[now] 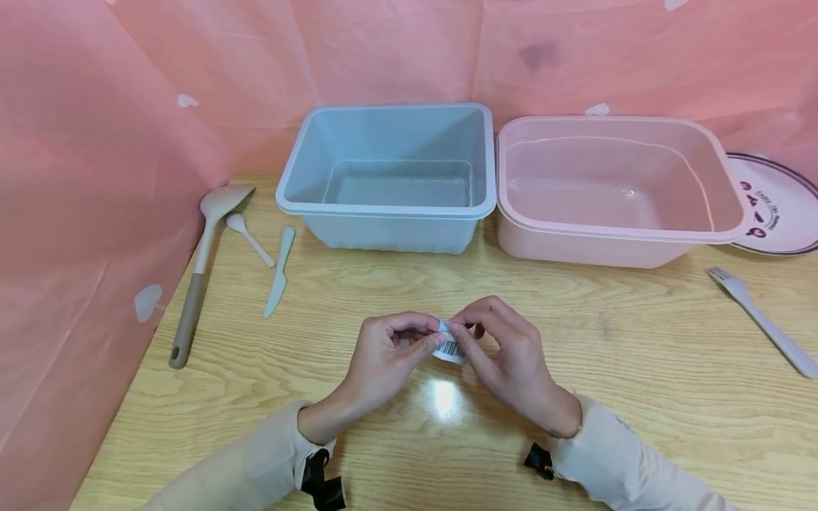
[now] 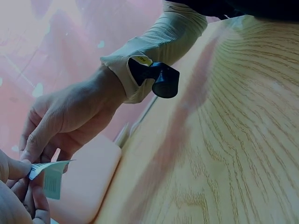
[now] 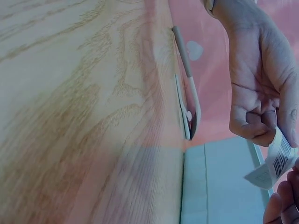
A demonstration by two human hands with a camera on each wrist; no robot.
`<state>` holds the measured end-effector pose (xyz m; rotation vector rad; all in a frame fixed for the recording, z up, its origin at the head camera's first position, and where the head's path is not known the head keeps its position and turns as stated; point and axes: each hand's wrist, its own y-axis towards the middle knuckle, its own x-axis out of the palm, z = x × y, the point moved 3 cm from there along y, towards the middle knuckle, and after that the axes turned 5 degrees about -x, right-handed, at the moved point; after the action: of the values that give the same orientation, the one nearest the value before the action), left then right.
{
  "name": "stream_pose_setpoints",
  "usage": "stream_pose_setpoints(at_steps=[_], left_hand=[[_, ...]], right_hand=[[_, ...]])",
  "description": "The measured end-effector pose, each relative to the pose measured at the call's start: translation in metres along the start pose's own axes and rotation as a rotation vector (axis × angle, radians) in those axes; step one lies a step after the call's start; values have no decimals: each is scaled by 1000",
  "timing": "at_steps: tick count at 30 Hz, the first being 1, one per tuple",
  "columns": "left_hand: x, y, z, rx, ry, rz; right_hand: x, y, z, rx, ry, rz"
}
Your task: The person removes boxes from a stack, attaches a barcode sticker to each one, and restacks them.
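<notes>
- The left hand [image 1: 386, 358] pinches a small white label [image 1: 450, 349] between thumb and forefinger at the label's left edge.
- The right hand [image 1: 511, 355] pinches the same label from the other side, thumb and forefinger at its right edge, the fingertips of the two hands near each other.
- The label bears a black barcode and is bent, with a flap sticking out in both wrist views; it is held up over the wooden table [image 1: 607, 319], nearer the person than both tubs.
- Both forearms wear pale sleeves [image 1: 236, 454], with a black strap [image 1: 319, 482] showing at the left cuff and another black piece at the right.
- Beyond the hands stands a blue tub [image 1: 390, 233], upright, its open top showing a bare inside.
- Just beside it, to the right, stands a pink tub [image 1: 588, 248], also upright; whether the rims touch is hard to tell.
- A white plate [image 1: 789, 206] with a dark edge and printed marks lies at the far right, partly hidden by the pink tub's rim.
- A fork [image 1: 763, 319] lies in front of the plate, tines towards the pink tub.
- On the left, a turner [image 1: 202, 259] with a brown handle lies alongside the pink cloth [image 1: 396, 50].
- A small spoon [image 1: 253, 242] lies between the turner and a pale knife [image 1: 281, 268], its handle end just beside the knife.
</notes>
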<state>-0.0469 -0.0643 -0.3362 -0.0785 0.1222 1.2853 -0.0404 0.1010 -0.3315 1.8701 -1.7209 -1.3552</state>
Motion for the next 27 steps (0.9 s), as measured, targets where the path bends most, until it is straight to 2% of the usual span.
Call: stream_pose_setpoints(at_steps=[7, 13, 19, 27], left_hand=[[-1, 1, -4, -43, 9, 11], [-2, 1, -5, -48, 29, 25], [-4, 2, -7, -57, 55, 25], [-5, 2, -11, -85, 26, 24]], right_hand=[[-2, 1, 2, 11, -6, 26], [-4, 1, 6, 71, -3, 17], [-5, 3, 8, 101, -3, 56], [-8, 6, 15, 196, -20, 66]])
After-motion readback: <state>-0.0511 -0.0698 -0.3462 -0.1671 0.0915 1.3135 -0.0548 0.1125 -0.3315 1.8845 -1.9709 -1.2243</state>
